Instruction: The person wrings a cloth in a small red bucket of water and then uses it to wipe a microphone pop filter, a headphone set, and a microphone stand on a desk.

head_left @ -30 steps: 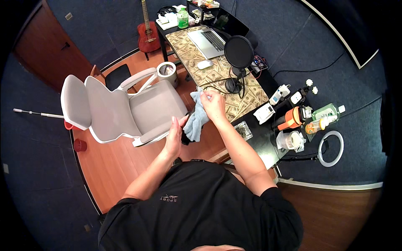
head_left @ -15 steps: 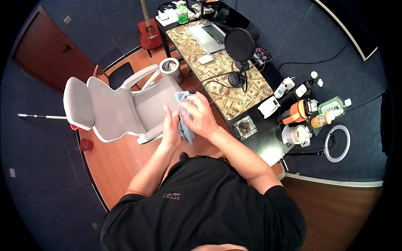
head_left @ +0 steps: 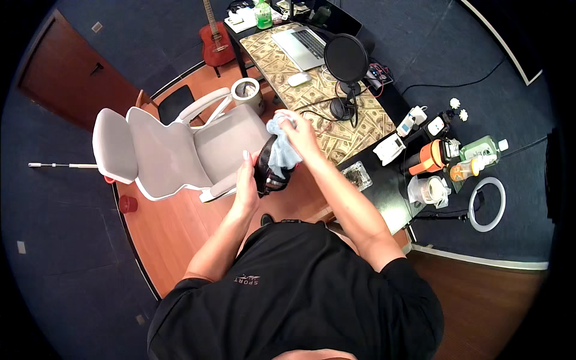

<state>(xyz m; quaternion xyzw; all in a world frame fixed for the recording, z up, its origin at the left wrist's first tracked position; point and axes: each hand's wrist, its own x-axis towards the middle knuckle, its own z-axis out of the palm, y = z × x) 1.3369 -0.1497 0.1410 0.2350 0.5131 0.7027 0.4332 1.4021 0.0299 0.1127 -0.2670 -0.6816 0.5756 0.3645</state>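
Between my hands, above the floor beside the office chair, is a dark, rounded object (head_left: 262, 174) with red and whitish patches; its kind cannot be made out. My left hand (head_left: 245, 189) supports its left side, thumb pointing up and the other fingers mostly hidden behind it. A crumpled light blue cloth (head_left: 282, 155) lies over the object's upper and right part. My right hand (head_left: 301, 135) grips the cloth's upper end, pressing it at the far side of the object.
A grey office chair (head_left: 162, 150) stands at the left, its armrest near my left hand. The desk (head_left: 378, 120) to the right bears a laptop (head_left: 303, 48), a microphone with pop filter (head_left: 346, 58), a glass ashtray (head_left: 357, 176) and several bottles. A white bin (head_left: 246, 90) stands behind the chair.
My right hand has moved up and to the right with the cloth, which has spread out. The dark object, mostly hidden before, now shows between my hands.
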